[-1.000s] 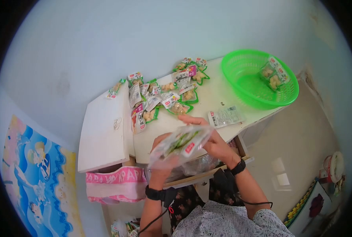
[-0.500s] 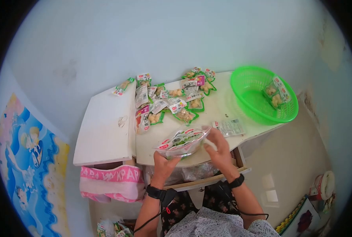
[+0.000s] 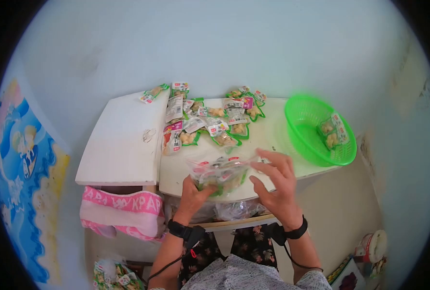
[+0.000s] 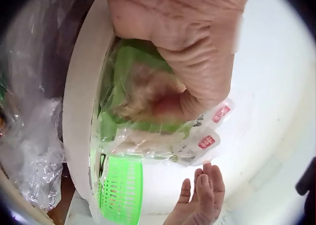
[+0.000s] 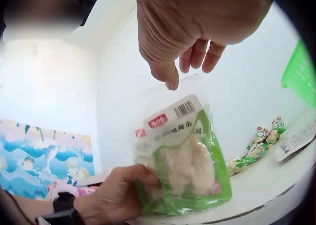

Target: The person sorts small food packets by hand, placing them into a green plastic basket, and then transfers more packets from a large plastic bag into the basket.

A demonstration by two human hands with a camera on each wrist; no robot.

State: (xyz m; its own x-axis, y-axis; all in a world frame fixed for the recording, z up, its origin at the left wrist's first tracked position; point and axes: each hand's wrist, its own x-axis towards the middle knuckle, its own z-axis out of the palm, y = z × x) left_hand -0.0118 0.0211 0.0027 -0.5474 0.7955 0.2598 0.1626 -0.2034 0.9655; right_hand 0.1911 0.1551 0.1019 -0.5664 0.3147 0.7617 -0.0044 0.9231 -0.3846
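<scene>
My left hand grips a clear plastic bag by its left side, above the front of the white table. Inside the bag are snack packets with green edges, pale pieces and a red label, best seen in the right wrist view. In the left wrist view the thumb presses over the bag's face. My right hand is beside the bag's upper right corner, fingers spread and apart from the thumb. The right wrist view shows that hand just above the bag's top edge, pinching nothing.
Several snack packets lie in a loose heap toward the back of the table. At the right, a green basket contains packets. An open drawer with plastic bags is below the table front; a pink-and-white cloth hangs at left.
The bag has turned from tilted and flat to more upright, with its top edge spread between the hands. My right hand has come off its right side and moved slightly right.
</scene>
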